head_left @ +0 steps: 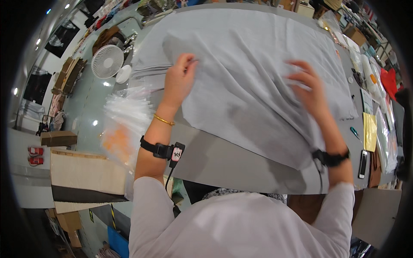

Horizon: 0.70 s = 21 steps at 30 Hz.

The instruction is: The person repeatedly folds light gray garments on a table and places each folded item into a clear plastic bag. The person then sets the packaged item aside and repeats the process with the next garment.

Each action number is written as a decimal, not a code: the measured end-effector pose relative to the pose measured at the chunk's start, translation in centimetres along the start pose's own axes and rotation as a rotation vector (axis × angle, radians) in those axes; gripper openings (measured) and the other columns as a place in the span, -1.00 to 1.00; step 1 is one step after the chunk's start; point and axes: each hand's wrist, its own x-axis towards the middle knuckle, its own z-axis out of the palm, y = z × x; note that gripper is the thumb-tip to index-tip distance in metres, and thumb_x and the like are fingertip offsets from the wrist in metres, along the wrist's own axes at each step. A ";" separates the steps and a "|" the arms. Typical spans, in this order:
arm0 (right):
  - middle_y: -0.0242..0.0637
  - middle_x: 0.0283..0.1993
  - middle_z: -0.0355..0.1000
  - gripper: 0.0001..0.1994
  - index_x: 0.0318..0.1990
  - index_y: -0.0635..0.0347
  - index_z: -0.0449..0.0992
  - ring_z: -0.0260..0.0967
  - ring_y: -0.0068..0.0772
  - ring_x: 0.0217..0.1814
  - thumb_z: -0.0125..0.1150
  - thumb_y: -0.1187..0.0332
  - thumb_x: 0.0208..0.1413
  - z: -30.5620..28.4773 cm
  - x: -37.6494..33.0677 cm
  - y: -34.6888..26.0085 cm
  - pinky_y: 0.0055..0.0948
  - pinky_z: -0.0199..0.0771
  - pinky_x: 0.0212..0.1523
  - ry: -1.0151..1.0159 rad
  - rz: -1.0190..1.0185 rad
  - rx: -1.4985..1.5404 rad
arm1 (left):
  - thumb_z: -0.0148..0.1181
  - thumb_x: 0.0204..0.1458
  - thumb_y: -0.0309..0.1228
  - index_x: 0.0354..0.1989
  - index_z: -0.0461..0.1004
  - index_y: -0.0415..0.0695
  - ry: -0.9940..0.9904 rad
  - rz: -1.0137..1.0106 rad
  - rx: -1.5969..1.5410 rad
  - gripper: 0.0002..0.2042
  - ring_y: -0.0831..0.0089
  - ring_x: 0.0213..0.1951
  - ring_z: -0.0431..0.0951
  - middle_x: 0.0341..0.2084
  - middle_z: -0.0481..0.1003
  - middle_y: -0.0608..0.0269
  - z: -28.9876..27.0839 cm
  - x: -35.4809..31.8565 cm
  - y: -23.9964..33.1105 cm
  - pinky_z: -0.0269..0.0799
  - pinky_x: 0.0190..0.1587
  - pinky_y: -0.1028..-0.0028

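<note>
A large light grey cloth [241, 81] spreads over the table with loose diagonal folds, and its near edge hangs slantwise toward me. At its left part my left hand [180, 79] is closed in a pinch on the cloth, a raised fold standing just beyond the fingers. Over the right part, my right hand [307, 88] is smeared by motion, its fingers apart and nothing seen in them. Stacked grey layers [150, 71] lie flat to the left of my left hand.
Clear plastic bags [127, 112] lie at the table's left edge, beyond them a white fan [107, 61]. On the right are a phone [363, 164], a yellow packet [369, 131] and a small green-handled tool [354, 131]. A wooden board [86, 174] stands at lower left.
</note>
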 end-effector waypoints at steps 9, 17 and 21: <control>-0.25 -0.16 0.54 -0.78 -0.19 0.25 0.65 0.56 -0.14 -0.18 0.30 0.64 -0.01 6.8 8.6 -7.2 -0.30 0.58 -0.15 -0.102 -0.245 -0.034 | 0.36 0.12 -0.38 0.06 0.42 -0.29 -0.061 0.485 0.086 -0.60 -0.03 0.08 0.53 0.05 0.50 -0.10 3.7 -8.1 5.7 0.47 0.04 0.18; -0.17 -0.28 0.65 -0.86 -0.18 0.41 0.69 0.65 -0.40 -0.30 0.28 0.70 0.14 -15.8 5.0 -13.9 -0.49 0.78 -0.19 0.404 -0.044 -0.226 | 0.38 0.02 0.13 0.32 0.35 -0.30 -0.815 0.307 0.484 -0.15 -0.09 -0.13 0.62 -0.18 0.57 -0.21 0.7 -14.8 3.4 0.55 -0.09 0.08; -0.14 -0.23 0.64 -0.86 -0.10 0.35 0.69 0.66 -0.34 -0.19 0.34 0.51 0.24 -20.7 0.4 -19.1 -0.45 0.78 -0.16 0.536 0.309 -0.414 | 0.26 0.01 -0.51 -0.01 0.57 -0.18 -0.391 0.540 0.832 -0.69 0.08 -0.30 0.65 -0.33 0.63 0.02 -13.8 -6.9 6.2 0.56 -0.23 0.18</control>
